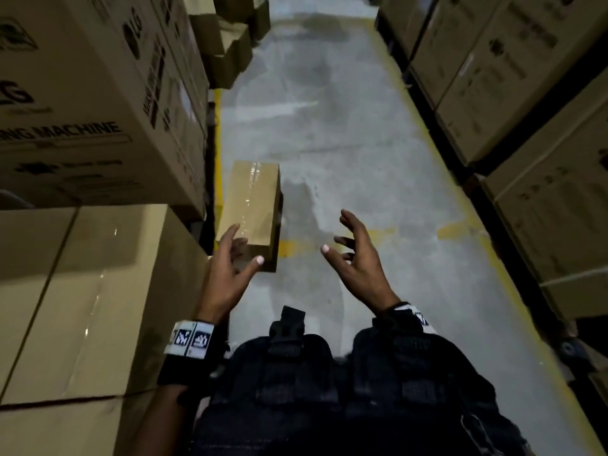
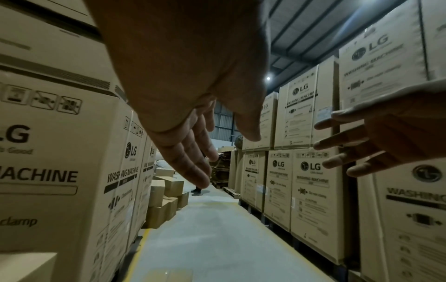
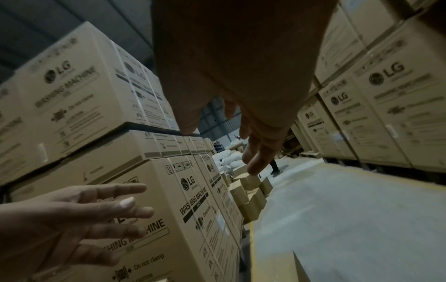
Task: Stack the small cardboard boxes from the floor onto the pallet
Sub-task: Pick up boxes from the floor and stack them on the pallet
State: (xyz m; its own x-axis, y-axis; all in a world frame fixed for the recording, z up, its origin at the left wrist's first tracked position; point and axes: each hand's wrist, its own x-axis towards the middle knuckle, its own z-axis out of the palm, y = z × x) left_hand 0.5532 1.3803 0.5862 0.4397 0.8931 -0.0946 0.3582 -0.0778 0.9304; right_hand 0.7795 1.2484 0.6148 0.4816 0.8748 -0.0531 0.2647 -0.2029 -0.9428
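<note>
Your left hand [image 1: 227,274] and right hand [image 1: 357,261] spread wide, holding nothing; small box [image 1: 251,209] on floor [image 1: 362,153] just ahead.

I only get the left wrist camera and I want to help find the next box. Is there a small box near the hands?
Observer: Yes. The head view shows a small taped box just beyond the left hand, beside a yellow floor line.
Operator: Is a hand holding it?
Observer: No hand grips it. Both are open, and the right hand is over bare floor to the box's right. The left fingertips overlap the box, so I cannot tell whether they touch it.
Operator: What is on the left wrist?
Observer: A dark strap with a white marker band.
</note>
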